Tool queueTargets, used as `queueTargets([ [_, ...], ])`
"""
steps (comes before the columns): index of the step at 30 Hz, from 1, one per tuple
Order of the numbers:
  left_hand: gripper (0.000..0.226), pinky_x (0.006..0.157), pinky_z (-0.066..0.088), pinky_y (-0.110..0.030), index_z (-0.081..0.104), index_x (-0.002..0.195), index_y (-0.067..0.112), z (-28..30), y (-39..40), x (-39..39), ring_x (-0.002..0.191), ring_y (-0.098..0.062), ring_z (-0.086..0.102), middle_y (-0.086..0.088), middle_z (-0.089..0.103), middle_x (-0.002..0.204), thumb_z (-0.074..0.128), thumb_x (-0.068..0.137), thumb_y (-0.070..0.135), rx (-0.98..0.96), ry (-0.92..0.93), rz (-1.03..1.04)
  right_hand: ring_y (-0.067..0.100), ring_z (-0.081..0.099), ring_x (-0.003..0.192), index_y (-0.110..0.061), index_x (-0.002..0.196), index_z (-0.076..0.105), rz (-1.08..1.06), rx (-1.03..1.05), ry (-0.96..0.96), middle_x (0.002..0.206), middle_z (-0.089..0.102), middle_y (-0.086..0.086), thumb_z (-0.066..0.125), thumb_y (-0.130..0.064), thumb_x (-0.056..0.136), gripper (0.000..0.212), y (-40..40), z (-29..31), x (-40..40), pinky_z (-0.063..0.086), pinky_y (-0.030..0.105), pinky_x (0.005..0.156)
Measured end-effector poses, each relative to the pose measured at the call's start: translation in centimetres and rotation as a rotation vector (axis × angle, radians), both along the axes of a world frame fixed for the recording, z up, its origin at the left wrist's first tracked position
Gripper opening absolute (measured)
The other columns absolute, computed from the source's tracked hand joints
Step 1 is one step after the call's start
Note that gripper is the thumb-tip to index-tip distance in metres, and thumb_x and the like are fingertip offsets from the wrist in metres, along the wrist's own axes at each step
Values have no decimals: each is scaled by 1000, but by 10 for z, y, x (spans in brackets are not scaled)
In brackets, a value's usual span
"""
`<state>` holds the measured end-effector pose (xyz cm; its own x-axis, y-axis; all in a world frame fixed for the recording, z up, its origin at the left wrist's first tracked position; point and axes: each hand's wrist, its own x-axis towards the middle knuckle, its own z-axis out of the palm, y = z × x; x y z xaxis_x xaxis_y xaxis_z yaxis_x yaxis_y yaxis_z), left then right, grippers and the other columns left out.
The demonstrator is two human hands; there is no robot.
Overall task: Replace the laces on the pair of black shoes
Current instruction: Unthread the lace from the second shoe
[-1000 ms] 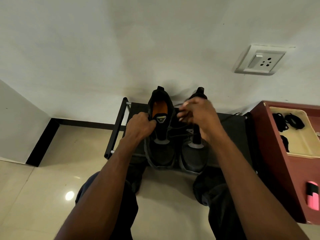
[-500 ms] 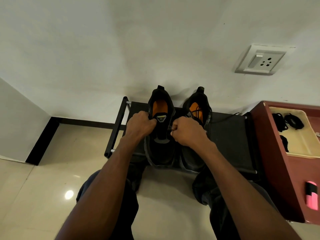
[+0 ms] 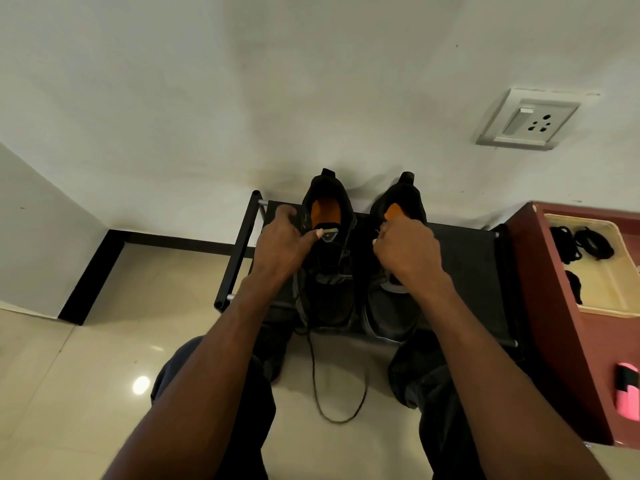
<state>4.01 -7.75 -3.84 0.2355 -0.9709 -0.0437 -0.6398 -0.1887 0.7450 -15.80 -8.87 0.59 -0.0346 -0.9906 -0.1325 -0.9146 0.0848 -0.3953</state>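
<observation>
Fingers (image 3: pixel 313 234) of the left hand (image 3: pixel 280 247) are curling at the collar of the left black shoe (image 3: pixel 329 271), w/ one fingertip reaching across to the tongue tab; what the others are gripping on the far side is hidden by the hand itself, so can't tell if lace or just the shoe edge. Right hand (image 3: pixel 408 251) is sitting as a closed fist over the right black shoe (image 3: pixel 391 306), knuckles facing the camera; it's seemingly pinching sth at the throat of the shoe, but the fist is covering it & I can't tell what. Both shoes are standing side by side, toes toward the person, heels toward the wall, on a low black rack (image 3: pixel 467 271); orange insoles are showing, the right one mostly blocked by the fist. A dark lace (image 3: pixel 341 408) is hanging down off the front of the left shoe & looping over the tiled floor btwn the person's knees; its upper end is getting lost against the black shoe. At right, a maroon cabinet (image 3: pixel 554 323) is cut off by the frame edge, holding a cream tray (image 3: pixel 620 289) w/ dark bundles (image 3: pixel 594 242), prob laces but too small to confirm. A pink item (image 3: pixel 627 393) is partly cropped. A wall socket (image 3: pixel 528 121) is sitting above.
</observation>
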Motion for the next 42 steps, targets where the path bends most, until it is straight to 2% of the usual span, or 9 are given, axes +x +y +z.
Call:
queueTargets([
  [3,45,68,46,-26,54,115,15,-1,1,3,82,-13,55,-2,56,96,79,82,34,-85,12,-18,26,59,74,-11,88,58,-3,57,-119,79,61,5,67,-23,92,15,-4,-12,3,46,37,66],
  [8,27,98,48,-34,64,107,15,-8,0,3,113,-19,49,-1,46,120,76,85,24,-141,-63,-181,18,61,72,-15,87,62,73,58,-196,77,61,-1,74,-43,85,31,3,-24,22,53,36,68],
  [14,27,88,43,-20,61,113,13,-9,-2,0,113,-17,51,-5,48,126,72,90,22,-92,-24,-99,24,64,62,-7,72,58,181,106,-191,69,62,9,69,-11,87,19,-1,-25,19,57,44,63],
  [17,40,92,46,-25,56,124,14,-8,-2,-1,118,-19,50,-4,41,134,73,88,21,-106,7,-56,16,59,50,-2,89,65,388,512,-460,73,68,9,69,-5,88,5,-6,-1,-8,43,24,44],
  [21,54,97,51,-34,50,132,17,-8,-2,-3,124,-21,46,-4,34,138,75,85,16,-154,26,-17,11,58,40,6,100,70,628,1066,-505,84,74,19,68,-27,91,35,-5,25,-39,38,15,36],
  [24,50,102,47,-33,53,130,18,-8,-3,-4,132,-23,38,-5,30,144,75,85,14,-161,15,-58,8,47,35,1,86,72,466,859,-373,80,75,15,61,-46,93,48,-7,22,-39,34,17,38],
  [28,40,102,35,-24,62,123,18,-13,-5,-4,138,-21,30,-6,28,149,76,85,18,-113,-36,-118,5,56,51,-15,102,73,411,295,-274,69,66,-6,68,-29,94,17,-4,-2,-10,47,27,62],
  [34,41,99,33,-21,60,126,19,-14,-6,-7,137,-20,34,-5,30,147,74,87,17,-87,-54,-116,27,63,101,-26,119,67,597,206,124,109,68,4,60,-28,96,25,5,-25,33,53,41,83],
  [42,37,103,33,-24,63,124,20,-9,-4,-6,139,-21,31,-5,30,148,73,89,17,-72,-30,-133,10,45,45,-2,84,74,516,740,-725,74,68,10,64,-30,95,31,-5,14,-22,33,19,44],
])
